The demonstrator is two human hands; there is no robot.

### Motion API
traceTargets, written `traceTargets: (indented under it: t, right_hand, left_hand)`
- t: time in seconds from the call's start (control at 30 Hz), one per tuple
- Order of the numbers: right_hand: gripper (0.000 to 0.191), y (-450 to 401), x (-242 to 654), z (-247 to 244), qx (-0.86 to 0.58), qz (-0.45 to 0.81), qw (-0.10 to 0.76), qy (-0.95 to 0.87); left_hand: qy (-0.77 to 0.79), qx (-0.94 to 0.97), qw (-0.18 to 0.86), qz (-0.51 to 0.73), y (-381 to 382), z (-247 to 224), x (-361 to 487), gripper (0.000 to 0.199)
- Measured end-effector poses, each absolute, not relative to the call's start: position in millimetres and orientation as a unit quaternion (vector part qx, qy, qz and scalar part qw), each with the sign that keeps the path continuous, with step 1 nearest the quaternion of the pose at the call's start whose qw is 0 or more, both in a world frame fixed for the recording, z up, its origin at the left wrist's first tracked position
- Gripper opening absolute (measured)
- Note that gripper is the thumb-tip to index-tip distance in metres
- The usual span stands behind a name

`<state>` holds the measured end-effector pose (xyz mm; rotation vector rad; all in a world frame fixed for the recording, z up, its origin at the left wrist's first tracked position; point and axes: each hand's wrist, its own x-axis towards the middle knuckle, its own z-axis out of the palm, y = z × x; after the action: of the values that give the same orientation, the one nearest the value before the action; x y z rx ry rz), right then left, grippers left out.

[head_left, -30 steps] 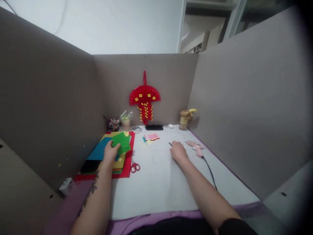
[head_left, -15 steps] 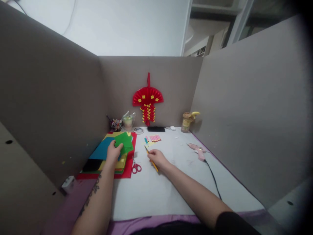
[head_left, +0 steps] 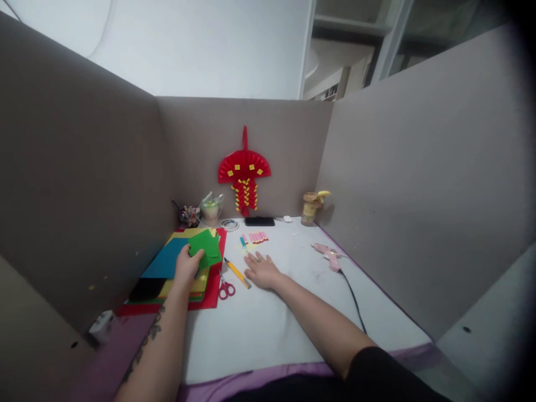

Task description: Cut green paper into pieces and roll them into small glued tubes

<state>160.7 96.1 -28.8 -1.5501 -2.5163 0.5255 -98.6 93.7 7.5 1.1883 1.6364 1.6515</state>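
Some green paper (head_left: 205,244), I see, is pinched in the left hand (head_left: 187,263). The right hand (head_left: 262,272) lies spread beside a yellow cutter (head_left: 237,273).

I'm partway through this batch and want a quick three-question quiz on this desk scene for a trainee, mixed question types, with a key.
1. True or false: the left hand holds green paper.
2. What lies between the red-handled scissors and the right hand?
A) a smartphone
B) a tape roll
C) a yellow utility knife
3. Fill in: the pink glue gun lies to the ____ of the right hand, as the wearer sees it.

Key: 1. True. 2. C. 3. Right.
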Motion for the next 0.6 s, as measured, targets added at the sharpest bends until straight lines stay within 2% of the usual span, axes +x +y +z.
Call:
traceTargets:
  t: [0.13,0.23,0.3,0.37,0.43,0.53,0.6]
  right_hand:
    - [0.055,103.6,237.5,-26.3,-0.694,0.085,0.06,-0.713]
    - [0.049,100.2,270.3,-16.1,-0.787,-0.029,0.104,-0.607]
    - [0.045,93.2,261.7,-8.3,-0.772,-0.049,0.157,-0.614]
    - [0.038,82.9,230.9,-3.5,-0.693,-0.009,0.202,-0.692]
    - [0.036,71.6,190.1,-3.0,-0.591,0.063,0.21,-0.776]
    - [0.043,59.4,139.2,-7.5,-0.531,0.122,0.161,-0.823]
    - [0.037,57.0,123.1,-10.9,-0.537,0.112,0.119,-0.828]
  left_hand:
    - [0.593,0.463,0.278,0.597,92.3,9.8,-97.2,0.04]
    - [0.6,0.475,0.269,0.585,90.1,13.8,-93.2,0.039]
    - [0.598,0.484,0.263,0.582,87.9,16.2,-89.7,0.038]
    - [0.588,0.485,0.269,0.589,85.8,17.4,-86.9,0.039]
    - [0.581,0.47,0.285,0.6,84.4,17.6,-85.2,0.04]
    - [0.574,0.445,0.309,0.614,83.6,17.4,-84.2,0.042]
    - [0.563,0.443,0.328,0.616,83.1,17.3,-82.4,0.04]
